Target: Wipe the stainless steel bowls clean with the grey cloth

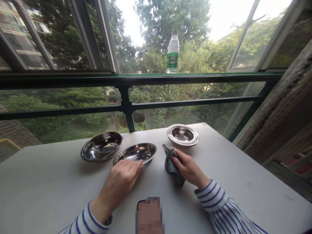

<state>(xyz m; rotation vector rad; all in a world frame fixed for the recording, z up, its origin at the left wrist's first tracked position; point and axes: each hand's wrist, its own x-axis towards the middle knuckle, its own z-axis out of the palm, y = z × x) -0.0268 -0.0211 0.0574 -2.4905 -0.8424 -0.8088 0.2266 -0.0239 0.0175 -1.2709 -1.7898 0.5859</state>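
My left hand (122, 180) lies on the white table (48, 182), its fingertips touching the near rim of the middle steel bowl (136, 152); the fingers are together and hold nothing. My right hand (188, 169) is closed around a crumpled grey cloth (172, 164) that rests on the table between the middle bowl and a smaller steel bowl (182, 135) at the back right. A third steel bowl (101, 146) sits to the left of the middle one.
A clear plastic bottle with a green label (173, 52) stands on the dark window railing (73, 79) behind the table. A dark phone-like thing (149, 214), partly blurred, lies near the table's front edge. Trees show beyond the glass.
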